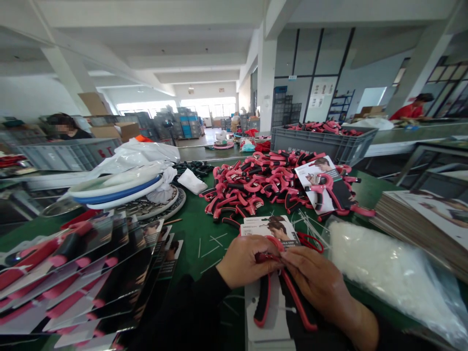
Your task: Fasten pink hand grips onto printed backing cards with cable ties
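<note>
A pink and black hand grip [263, 304] lies on a printed card [270, 229] in front of me, its handles pointing toward me. My left hand [248, 261] has its fingers closed around the top of this grip. From the right, my right hand [314, 278] pinches at the same spot, and its fingertips meet those of the left. Whether a small tie is between the right fingertips is hidden. A thin white tie [288, 309] sticks out across the card between the handles.
Carded grips [84, 263] overlap at the left. A heap of loose grips [256, 180] lies ahead, before a grey crate [321, 144]. At the right are a plastic bag [380, 268] and stacked cards [420, 219]. Loose white ties [310, 226] are scattered about. Two people sit farther off.
</note>
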Action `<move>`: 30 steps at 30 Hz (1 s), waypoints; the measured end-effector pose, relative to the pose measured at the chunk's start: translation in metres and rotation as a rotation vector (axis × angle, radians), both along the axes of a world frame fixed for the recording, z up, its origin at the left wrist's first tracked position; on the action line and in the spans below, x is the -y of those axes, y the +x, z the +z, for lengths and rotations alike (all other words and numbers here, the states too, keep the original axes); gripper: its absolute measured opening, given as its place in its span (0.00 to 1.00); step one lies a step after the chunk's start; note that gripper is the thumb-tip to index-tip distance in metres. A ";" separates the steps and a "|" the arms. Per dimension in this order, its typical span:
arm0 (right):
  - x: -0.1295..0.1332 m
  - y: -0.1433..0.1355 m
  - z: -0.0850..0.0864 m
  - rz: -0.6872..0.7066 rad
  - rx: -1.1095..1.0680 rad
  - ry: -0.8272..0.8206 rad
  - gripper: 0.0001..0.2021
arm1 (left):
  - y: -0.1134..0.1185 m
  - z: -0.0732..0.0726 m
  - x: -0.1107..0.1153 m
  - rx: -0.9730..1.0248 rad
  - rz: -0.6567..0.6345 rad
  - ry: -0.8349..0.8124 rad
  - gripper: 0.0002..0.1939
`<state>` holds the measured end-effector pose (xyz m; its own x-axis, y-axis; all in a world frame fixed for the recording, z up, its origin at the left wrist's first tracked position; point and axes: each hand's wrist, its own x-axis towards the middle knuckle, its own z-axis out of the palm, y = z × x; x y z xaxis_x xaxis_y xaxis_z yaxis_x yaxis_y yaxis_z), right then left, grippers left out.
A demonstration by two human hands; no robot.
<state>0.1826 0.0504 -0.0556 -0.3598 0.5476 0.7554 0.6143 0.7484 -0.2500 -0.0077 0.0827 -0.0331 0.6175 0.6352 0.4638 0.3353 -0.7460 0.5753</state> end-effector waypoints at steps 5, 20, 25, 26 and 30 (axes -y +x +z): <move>0.008 -0.001 0.013 0.076 0.140 0.098 0.11 | 0.000 0.003 0.004 -0.050 -0.009 0.041 0.04; 0.041 -0.015 0.017 -0.061 -0.189 -0.393 0.06 | 0.006 0.006 0.016 -0.203 0.196 -0.162 0.15; 0.055 -0.018 0.005 -0.118 0.203 -0.127 0.10 | 0.008 0.004 0.013 -0.188 0.197 -0.179 0.14; 0.058 -0.018 0.003 -0.123 0.259 -0.086 0.12 | 0.006 0.005 0.012 -0.189 0.175 -0.181 0.13; 0.064 -0.017 -0.004 -0.105 0.274 -0.097 0.12 | 0.003 0.010 0.014 -0.216 0.110 -0.154 0.15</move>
<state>0.1654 -0.0139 -0.0591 -0.4805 0.6575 0.5804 0.7416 0.6579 -0.1312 -0.0046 0.0691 -0.0229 0.6148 0.7568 0.2220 0.5365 -0.6076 0.5856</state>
